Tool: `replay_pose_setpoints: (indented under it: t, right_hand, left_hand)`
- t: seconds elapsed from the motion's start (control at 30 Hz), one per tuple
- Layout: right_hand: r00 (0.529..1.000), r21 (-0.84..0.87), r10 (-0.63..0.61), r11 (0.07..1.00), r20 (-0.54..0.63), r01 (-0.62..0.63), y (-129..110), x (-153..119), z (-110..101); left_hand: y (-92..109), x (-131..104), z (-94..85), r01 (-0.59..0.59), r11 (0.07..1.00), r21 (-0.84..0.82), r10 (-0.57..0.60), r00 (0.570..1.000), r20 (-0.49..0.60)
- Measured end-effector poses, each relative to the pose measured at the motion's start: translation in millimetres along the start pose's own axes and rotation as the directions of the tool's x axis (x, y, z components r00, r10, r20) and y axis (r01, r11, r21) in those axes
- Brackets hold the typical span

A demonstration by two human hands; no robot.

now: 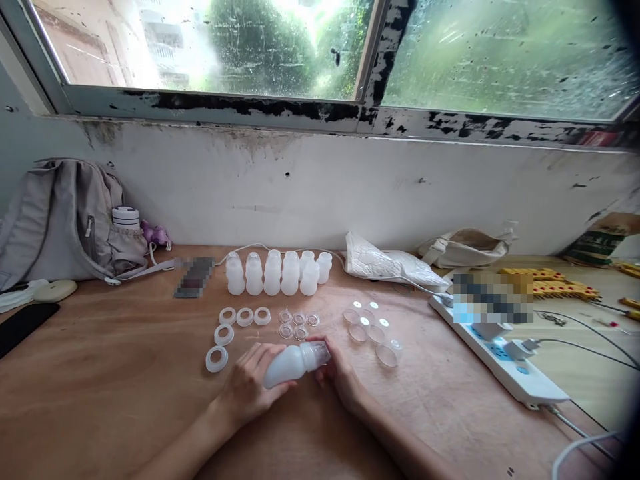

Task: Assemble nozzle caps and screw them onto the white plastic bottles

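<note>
A milky white baby bottle lies tilted between my two hands, its capped end pointing right. My left hand is wrapped round the bottle's body. At the other end, the fingers of my right hand close on the clear cap. Several white screw rings lie to the left of my hands. Just beyond the bottle are several clear nipples. To the right sit several clear caps. More white bottles stand grouped farther back, a few with clear tops.
A grey backpack leans at the left by the wall. A phone-like dark object lies near the bottles. White plastic packaging and a cloth pouch rest along the wall. A power strip with cables crosses the right side.
</note>
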State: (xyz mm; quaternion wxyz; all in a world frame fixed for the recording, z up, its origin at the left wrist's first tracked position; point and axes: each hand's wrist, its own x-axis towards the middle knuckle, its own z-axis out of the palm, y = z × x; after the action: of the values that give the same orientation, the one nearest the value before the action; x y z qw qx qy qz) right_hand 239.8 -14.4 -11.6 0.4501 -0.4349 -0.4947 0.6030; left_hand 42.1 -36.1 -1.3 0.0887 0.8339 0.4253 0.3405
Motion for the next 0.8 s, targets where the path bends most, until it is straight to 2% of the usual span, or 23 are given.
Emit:
replay_pose_setpoints:
  t: [0.1,0.2,0.37,0.5,0.67,0.8]
  right_hand:
    - [0.998,0.188,-0.011,0.982,0.068,-0.002,-2,0,1]
    - [0.995,0.232,-0.034,0.973,0.09,0.013,-9,-2,1]
    - [0.988,0.222,-0.117,0.971,0.1,0.092,-20,-5,-2]
    - [0.976,0.245,-0.164,0.961,0.142,0.126,-26,-8,-5]
    - [0.939,0.232,-0.166,0.968,0.303,0.096,-30,-13,-1]
    - [0.936,0.112,-0.131,0.989,0.326,0.099,-25,-12,3]
  left_hand:
    - [0,2,-5.7,0.012,1.0,-0.008,-0.012,0.999,0.033]
    - [4,3,-7.6,0.03,0.998,-0.056,-0.024,0.994,0.104]
    - [11,-1,0.5,0.097,0.983,-0.156,-0.075,0.987,0.145]
    - [11,-2,5.9,0.128,0.957,-0.26,-0.099,0.988,0.119]
    - [7,4,3.5,0.237,0.906,-0.351,-0.193,0.969,0.156]
    - [3,6,4.0,0.319,0.865,-0.388,-0.26,0.945,0.198]
